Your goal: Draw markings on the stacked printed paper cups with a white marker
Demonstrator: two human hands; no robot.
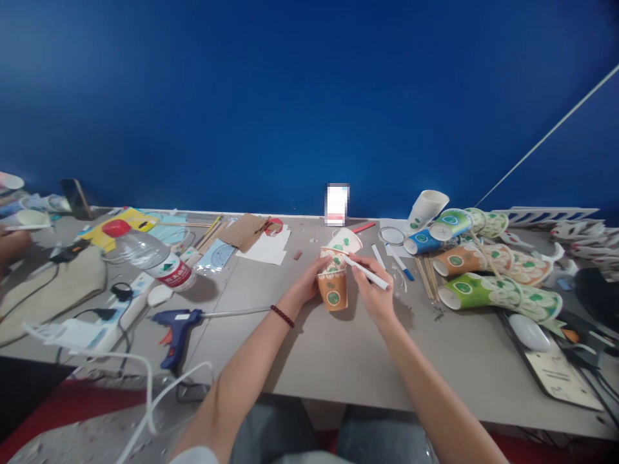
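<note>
In the middle of the head view, my left hand (pixel 310 278) grips a piece made of joined paper cups (pixel 333 291), with an orange-brown cup at the near end. White cup parts with green leaf prints stretch away from it toward the wall. My right hand (pixel 374 290) is closed on a white marker (pixel 370 275), whose far end lies against the cups. The tip itself is too small to make out. A dark beaded bracelet (pixel 282 316) circles my left wrist.
Finished-looking cup pieces (pixel 488 296) and stacked white cups (pixel 427 209) stand right. Leftward are a blue glue gun (pixel 178 328) with a glue stick, a water bottle (pixel 155 258), and a power strip (pixel 104 322) with cables. Another person's hand (pixel 13 248) shows at far left.
</note>
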